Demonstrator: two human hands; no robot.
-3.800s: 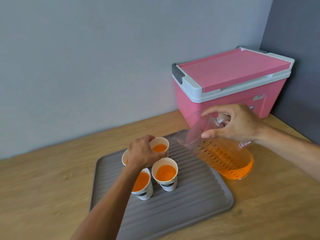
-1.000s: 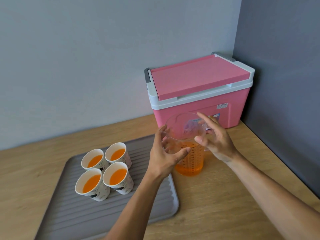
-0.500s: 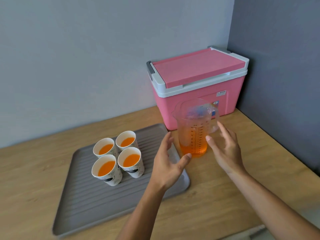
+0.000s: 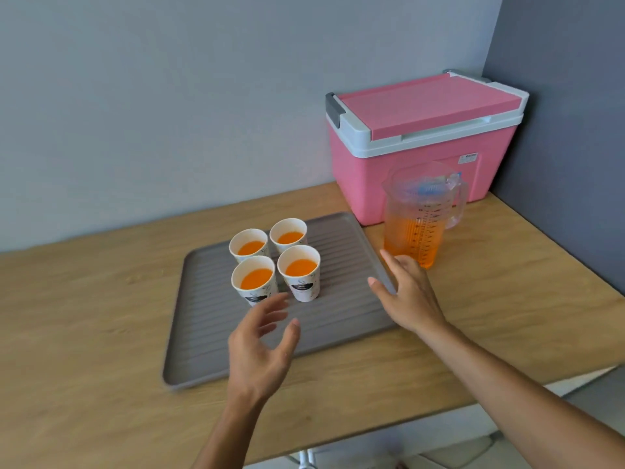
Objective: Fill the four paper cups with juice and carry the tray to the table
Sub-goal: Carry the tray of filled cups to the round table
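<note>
Here, four white paper cups with dark printed figures stand in a tight two-by-two cluster on the grey ribbed plastic tray (image 4: 209,333), each holding orange juice: one at the far left (image 4: 249,246), one at the far right (image 4: 289,235), one at the near left (image 4: 254,279) and one at the near right (image 4: 299,273). The print on the cups is too small to read. The tray lies flat on the light wooden counter (image 4: 84,316).

At about two o'clock from the cups, just off the tray's right edge, stands the clear plastic measuring jug (image 4: 417,218), roughly half full of juice, with a dark graduated scale whose figures cannot be read. Behind it, at one o'clock, sits the pink cooler box with a white-rimmed lid (image 4: 419,137); a small label on its front is illegible.

The left hand (image 4: 262,346) hovers above the tray's near part, fingers spread and loosely curled, holding nothing. The right hand (image 4: 407,292) is spread out flat over the tray's right rim, empty; whether it touches the rim cannot be told.
</note>
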